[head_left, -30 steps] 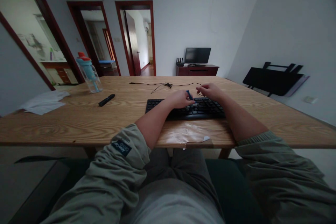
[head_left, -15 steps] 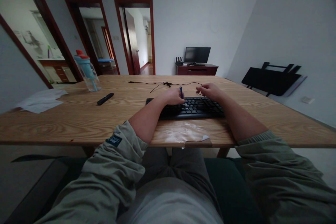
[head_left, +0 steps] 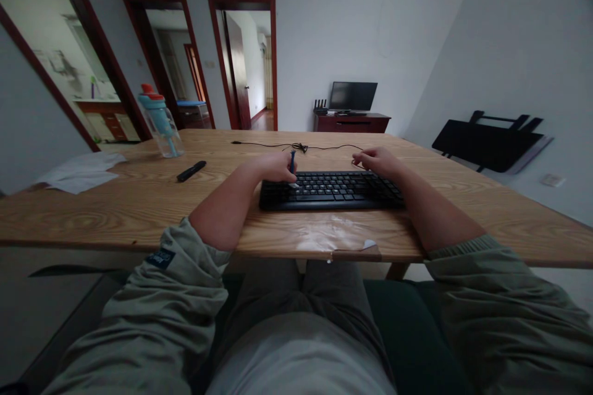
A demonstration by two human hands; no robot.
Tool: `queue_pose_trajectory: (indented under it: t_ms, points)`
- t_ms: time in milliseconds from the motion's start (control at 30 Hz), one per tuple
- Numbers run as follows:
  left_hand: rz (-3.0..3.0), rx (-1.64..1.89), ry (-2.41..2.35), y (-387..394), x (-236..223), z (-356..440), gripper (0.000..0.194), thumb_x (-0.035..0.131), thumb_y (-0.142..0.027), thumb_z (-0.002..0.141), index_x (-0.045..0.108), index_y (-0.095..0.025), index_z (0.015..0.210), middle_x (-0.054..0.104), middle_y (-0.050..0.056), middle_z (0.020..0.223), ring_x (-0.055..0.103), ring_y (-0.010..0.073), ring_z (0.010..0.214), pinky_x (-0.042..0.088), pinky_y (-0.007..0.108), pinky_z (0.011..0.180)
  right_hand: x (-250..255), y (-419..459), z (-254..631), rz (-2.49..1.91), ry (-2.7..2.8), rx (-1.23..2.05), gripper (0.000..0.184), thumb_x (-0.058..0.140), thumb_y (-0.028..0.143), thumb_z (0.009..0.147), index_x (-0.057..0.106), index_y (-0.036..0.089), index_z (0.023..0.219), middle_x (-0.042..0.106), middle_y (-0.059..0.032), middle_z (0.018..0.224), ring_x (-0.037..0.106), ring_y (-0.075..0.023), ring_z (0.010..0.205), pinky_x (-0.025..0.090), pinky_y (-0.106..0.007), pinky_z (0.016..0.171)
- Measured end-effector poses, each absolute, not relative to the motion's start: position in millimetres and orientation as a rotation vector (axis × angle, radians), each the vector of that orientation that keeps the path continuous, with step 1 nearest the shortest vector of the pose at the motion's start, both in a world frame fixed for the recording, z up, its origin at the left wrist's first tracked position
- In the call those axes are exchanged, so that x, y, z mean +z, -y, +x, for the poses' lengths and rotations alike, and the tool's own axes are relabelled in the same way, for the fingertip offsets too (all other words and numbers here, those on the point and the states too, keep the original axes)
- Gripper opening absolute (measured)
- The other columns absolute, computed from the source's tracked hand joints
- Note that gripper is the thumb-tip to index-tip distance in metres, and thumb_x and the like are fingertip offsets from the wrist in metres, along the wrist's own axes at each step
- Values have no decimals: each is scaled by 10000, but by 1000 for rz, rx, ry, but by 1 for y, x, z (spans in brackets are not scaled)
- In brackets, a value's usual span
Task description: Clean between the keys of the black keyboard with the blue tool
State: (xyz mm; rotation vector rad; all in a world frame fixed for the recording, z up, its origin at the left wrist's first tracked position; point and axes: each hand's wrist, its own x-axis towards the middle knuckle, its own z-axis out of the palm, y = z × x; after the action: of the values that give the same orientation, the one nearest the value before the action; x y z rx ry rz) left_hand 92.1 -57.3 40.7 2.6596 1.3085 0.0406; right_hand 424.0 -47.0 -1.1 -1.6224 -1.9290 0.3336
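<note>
A black keyboard (head_left: 331, 190) lies on the wooden table (head_left: 115, 203) in front of me. My left hand (head_left: 273, 166) is closed around a small blue-handled tool (head_left: 292, 162), held upright with its pale tip on the keys at the keyboard's left end. My right hand (head_left: 377, 160) rests at the keyboard's far right corner, fingers curled and pinched near the black cable (head_left: 296, 147); what it holds, if anything, is too small to tell.
A blue water bottle (head_left: 160, 121) stands at the far left, with a black remote-like stick (head_left: 191, 171) and white papers (head_left: 81, 171) nearby. Clear tape (head_left: 333, 237) patches the near table edge. Doorways, a TV stand and a folded black table line the walls.
My left hand has slid the blue tool leftwards along the keyboard, from its middle to its left end. My right hand has stayed at the far right corner.
</note>
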Motion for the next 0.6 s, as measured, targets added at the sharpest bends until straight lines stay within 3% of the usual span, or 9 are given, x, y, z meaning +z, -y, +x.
queue_pose_trajectory:
  t_ms: [600]
  points:
    - [2594, -288, -1718, 58, 61, 43, 319, 694, -296, 680, 727, -149, 961, 731, 84, 995, 634, 201, 827, 429, 255, 650, 2, 47, 425, -1650, 1919, 351, 497, 497, 526, 910, 728, 87, 945, 661, -112, 838, 553, -195, 725, 406, -309, 659]
